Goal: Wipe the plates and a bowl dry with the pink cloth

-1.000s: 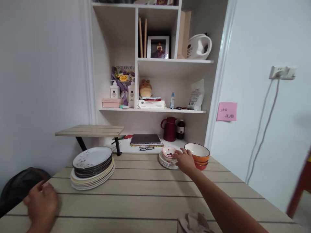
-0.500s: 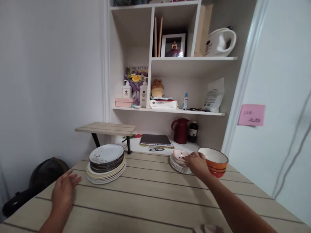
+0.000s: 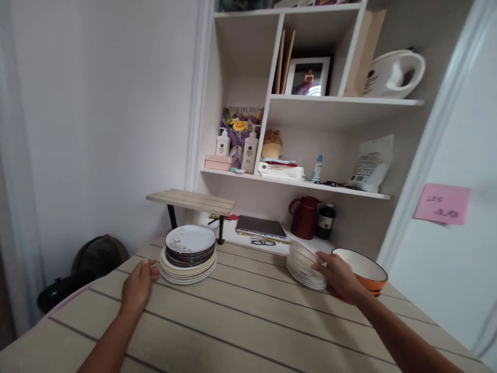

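Observation:
On the right of the table, my right hand (image 3: 337, 275) is closed on the rim of a small white bowl (image 3: 302, 255). The bowl is blurred and tilted above a stack of small white plates (image 3: 308, 281). Just beyond that hand stand several nested orange bowls (image 3: 373, 284) with white insides, partly hidden by it. At the left, my left hand (image 3: 137, 286) is held open with slightly curled fingers. Its fingertips are close to a tall stack of plates (image 3: 190, 239), dark-rimmed ones above cream and white ones; whether they touch it I cannot tell.
A small wooden riser (image 3: 194, 199) on black legs stands behind the plate stack. Behind the table's back edge lie a dark laptop (image 3: 261, 226) and glasses (image 3: 263, 242), beside a red jug (image 3: 306, 217) and a dark bottle (image 3: 325, 220). White shelves (image 3: 330, 188) rise above.
The small bowl has tipped up in my right hand's grasp. My left hand has come closer to the tall plate stack. The view has turned left.

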`<state>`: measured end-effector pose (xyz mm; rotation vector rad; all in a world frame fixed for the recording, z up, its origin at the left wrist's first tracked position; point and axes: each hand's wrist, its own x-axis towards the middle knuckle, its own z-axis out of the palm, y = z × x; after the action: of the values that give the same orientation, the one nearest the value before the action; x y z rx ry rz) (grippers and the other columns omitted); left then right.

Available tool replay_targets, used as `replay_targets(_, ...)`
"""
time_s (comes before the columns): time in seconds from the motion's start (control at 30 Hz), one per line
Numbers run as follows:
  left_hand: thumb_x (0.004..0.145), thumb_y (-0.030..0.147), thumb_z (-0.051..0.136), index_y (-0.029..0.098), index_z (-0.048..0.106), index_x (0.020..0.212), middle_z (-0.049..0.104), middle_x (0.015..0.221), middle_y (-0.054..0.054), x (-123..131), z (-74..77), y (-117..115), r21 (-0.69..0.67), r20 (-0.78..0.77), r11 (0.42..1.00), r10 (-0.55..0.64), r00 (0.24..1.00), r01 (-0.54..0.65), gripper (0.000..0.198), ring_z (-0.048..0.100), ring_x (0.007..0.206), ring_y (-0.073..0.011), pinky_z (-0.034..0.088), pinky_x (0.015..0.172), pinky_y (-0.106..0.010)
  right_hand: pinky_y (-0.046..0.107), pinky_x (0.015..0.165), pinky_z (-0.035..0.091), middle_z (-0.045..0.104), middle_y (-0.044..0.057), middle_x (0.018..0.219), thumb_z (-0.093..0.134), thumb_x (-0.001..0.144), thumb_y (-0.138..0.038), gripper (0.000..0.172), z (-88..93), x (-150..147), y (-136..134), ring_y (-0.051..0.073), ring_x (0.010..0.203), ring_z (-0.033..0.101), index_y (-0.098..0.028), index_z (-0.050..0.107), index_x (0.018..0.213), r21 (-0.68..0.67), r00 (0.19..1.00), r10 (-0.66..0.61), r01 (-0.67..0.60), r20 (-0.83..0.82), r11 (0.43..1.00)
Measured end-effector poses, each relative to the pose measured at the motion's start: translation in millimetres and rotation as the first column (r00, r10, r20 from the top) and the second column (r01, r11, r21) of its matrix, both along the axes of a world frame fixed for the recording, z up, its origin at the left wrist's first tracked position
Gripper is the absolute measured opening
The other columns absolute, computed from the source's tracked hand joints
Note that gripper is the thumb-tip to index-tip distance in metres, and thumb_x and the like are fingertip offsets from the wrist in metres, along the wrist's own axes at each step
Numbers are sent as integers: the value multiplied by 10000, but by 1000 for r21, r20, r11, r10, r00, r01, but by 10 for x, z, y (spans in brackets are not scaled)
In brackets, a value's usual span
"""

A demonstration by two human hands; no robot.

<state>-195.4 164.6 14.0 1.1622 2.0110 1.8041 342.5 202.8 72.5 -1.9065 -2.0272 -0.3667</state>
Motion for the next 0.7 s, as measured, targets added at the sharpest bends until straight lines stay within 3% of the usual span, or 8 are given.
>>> replay_targets(0.13, 841, 454, 346, 203, 642, 874, 709, 695, -55, -48, -31, 18, -64, -16, 992, -111, 994, 110, 390, 688, 668, -246, 521, 674, -365, 280, 747, 345, 661, 82, 879, 530, 882, -275, 156, -40, -20, -96, 226, 897, 585, -216, 672, 903, -43, 999, 14, -12, 44, 999)
replay_targets(0.33, 833, 449, 369, 226, 629, 853, 702, 663, -63, -66, 7, 33, -115, -38, 987, -120, 992, 115, 343, 676, 721, -298, 476, 758, -423, 286, 752, 343, 652, 92, 899, 508, 897, -267, 168, -19, -57, -167, 217, 893, 575, -202, 661, 871, -47, 994, -38, 43, 104, 998)
replay_targets(0.43, 829, 467, 363, 235, 626, 841, 710, 672, -60, -94, -13, 54, -125, -61, 987, -110, 992, 101, 350, 681, 746, -305, 475, 758, -420, 335, 833, 350, 668, 98, 931, 513, 892, -262, 161, 7, -110, -176, 235, 950, 568, -214, 667, 907, -22, 990, -36, 39, 139, 999)
replay_targets(0.57, 842, 462, 345, 227, 628, 870, 717, 673, -52, -139, -35, 85, -153, -76, 983, -111, 991, 99, 369, 682, 781, -297, 467, 756, -397, 485, 1043, 189, 696, 113, 984, 519, 873, -188, 172, 9, -193, -221, 272, 1107, 504, -220, 673, 942, 26, 979, -11, 5, 202, 1000)
replay_targets(0.7, 830, 400, 370, 237, 631, 862, 713, 612, -15, -143, 1, 94, -190, -87, 979, -84, 993, 66, 309, 678, 788, -299, 450, 719, -375, 526, 1088, 70, 713, 111, 971, 483, 864, -123, 229, 31, -208, -262, 275, 1104, 492, -219, 676, 940, 68, 971, -13, -4, 240, 998)
